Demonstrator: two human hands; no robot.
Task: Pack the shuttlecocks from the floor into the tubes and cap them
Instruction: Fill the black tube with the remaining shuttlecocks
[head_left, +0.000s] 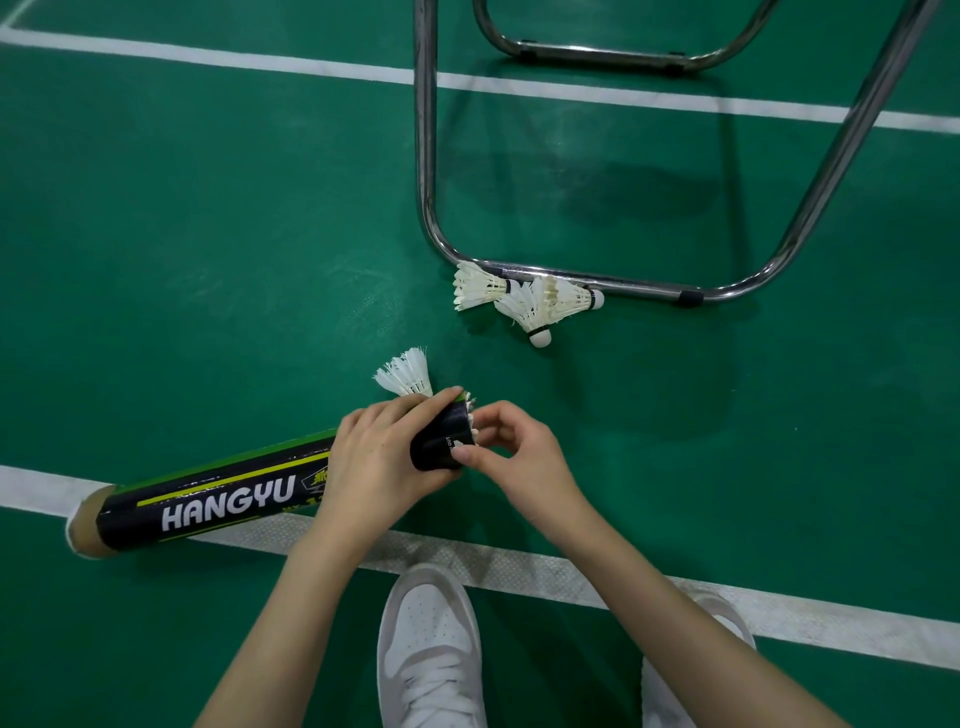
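Left hand (382, 457) grips the tube (223, 499) near its open end, hiding the middle; right hand (511, 457) pinches feathers at the mouth; whether another shuttlecock (408, 373) is held, unclear.

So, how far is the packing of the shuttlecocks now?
Partly done. The left hand grips the tube while the right hand pushes a shuttlecock into its open mouth. Left: one shuttlecock behind the tube, three by the chair leg, and capping; no cap is visible.
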